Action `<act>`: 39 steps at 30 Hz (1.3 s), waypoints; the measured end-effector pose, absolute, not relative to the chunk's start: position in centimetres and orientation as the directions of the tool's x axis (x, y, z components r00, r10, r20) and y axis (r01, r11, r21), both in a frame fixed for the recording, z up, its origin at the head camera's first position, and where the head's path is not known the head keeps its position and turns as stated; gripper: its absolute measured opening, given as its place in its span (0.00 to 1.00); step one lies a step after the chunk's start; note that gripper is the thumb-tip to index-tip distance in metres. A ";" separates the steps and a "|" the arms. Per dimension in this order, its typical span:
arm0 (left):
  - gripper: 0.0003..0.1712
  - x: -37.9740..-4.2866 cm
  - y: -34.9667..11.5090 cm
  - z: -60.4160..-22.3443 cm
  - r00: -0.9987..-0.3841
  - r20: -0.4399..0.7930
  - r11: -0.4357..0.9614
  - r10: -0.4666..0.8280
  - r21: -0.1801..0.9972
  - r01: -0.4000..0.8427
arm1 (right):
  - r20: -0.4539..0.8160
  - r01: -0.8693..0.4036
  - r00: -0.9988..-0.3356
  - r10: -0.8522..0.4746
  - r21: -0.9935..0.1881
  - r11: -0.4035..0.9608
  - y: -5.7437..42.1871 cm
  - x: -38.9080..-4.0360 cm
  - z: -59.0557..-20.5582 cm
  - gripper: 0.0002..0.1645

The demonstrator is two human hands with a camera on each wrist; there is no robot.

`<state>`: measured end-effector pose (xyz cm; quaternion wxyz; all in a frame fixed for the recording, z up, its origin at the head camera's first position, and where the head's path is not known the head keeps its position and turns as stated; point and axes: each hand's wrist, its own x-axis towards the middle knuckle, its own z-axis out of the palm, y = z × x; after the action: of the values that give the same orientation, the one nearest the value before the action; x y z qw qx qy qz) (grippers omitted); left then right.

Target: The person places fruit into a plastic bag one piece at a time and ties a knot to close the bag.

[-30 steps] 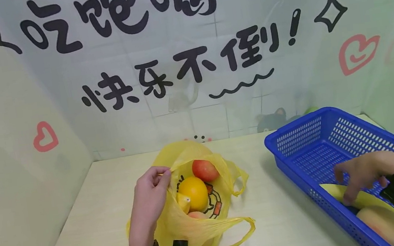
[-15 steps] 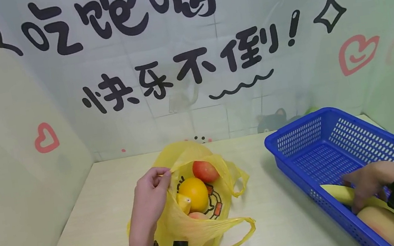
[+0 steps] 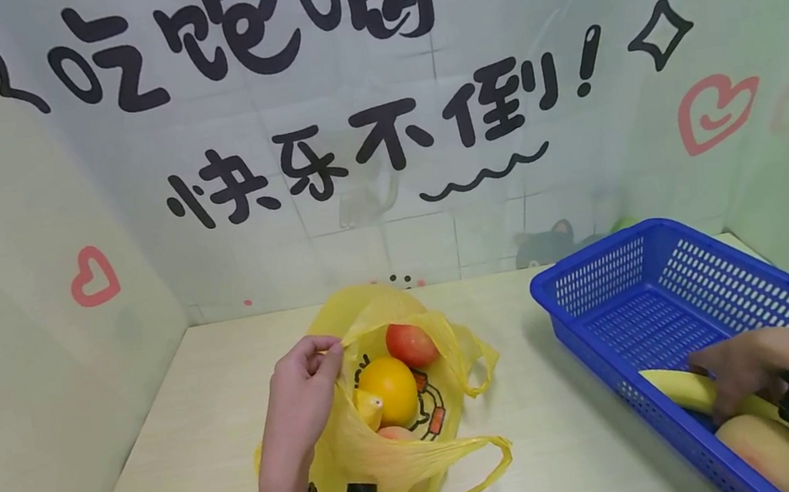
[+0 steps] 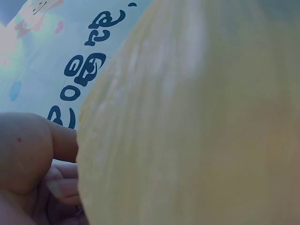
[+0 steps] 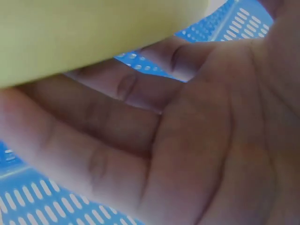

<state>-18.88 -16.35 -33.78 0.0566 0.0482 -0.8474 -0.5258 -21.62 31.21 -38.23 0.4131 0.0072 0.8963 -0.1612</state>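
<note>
1. Head cam: I've got the left hand (image 3: pixel 302 398) pinching the edge of the bag (image 3: pixel 374 480), with an orange (image 3: pixel 389 390) and a red fruit (image 3: pixel 411 345) inside. Meanwhile the right hand (image 3: pixel 755 365) grips the banana (image 3: pixel 675 388) in the basket (image 3: pixel 643 320), just beside a pale fruit (image 3: pixel 775 451).
2. Left wrist: bag fills most of my feed, hand at its edge.
3. Right wrist: hand's curled against the banana, basket slots behind.
</note>
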 end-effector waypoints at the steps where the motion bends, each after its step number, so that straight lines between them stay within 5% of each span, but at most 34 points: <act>1: 0.13 -18.9 -16.3 -33.8 -0.989 0.045 0.442 -0.141 0.896 -0.022 | -0.742 0.143 -0.659 -0.124 -0.286 0.948 31.2 -21.6 -38.2 0.32; 20: 0.13 -18.9 -16.3 -33.9 -0.987 0.052 0.443 -0.149 0.896 -0.020 | -0.378 -0.194 -0.853 -0.360 -0.412 0.891 32.2 -22.7 -33.0 0.30; 39: 0.13 -18.8 -16.4 -33.7 -0.988 0.048 0.442 -0.144 0.897 -0.021 | -0.179 -0.406 -0.840 -0.511 -0.417 0.813 22.2 -20.9 -28.6 0.35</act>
<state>-18.82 -16.36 -33.73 0.0585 0.0485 -0.8470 -0.5262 -20.90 22.24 -28.60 0.1428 -0.2436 0.9414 -0.1843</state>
